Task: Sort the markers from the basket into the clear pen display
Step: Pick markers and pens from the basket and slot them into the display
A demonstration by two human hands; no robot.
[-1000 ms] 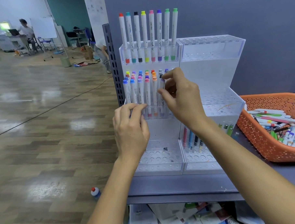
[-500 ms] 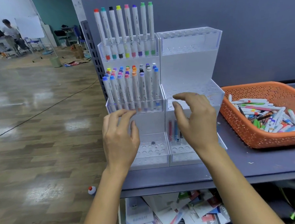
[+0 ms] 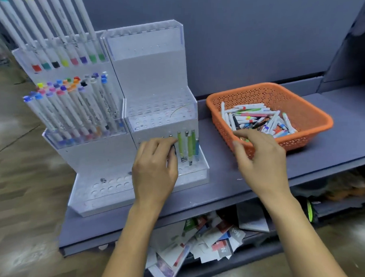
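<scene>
The clear pen display (image 3: 157,78) stands on the left of the grey shelf in two stepped towers. The left tower holds a top row of colour-capped markers (image 3: 56,34) and a packed middle tier of markers (image 3: 78,108). A few green and blue pens (image 3: 188,147) stand in the right tower's lower tier. To the right, the orange basket (image 3: 304,106) holds several loose markers (image 3: 257,120). My left hand (image 3: 155,168) hovers at that lower tier, fingers loosely curled, fingertips next to the pens. My right hand (image 3: 260,160) is spread over the basket's near rim, holding nothing.
The grey shelf (image 3: 334,143) runs right past the basket, backed by a dark grey panel (image 3: 255,36). Loose papers and cards (image 3: 210,240) lie piled on the lower shelf. Wooden floor (image 3: 18,194) lies to the left of the shelf's end.
My right hand left the middle-tier markers and swung right to the basket's rim. My left hand slid right from the left tower to the right tower's lower tier. The view turned right.
</scene>
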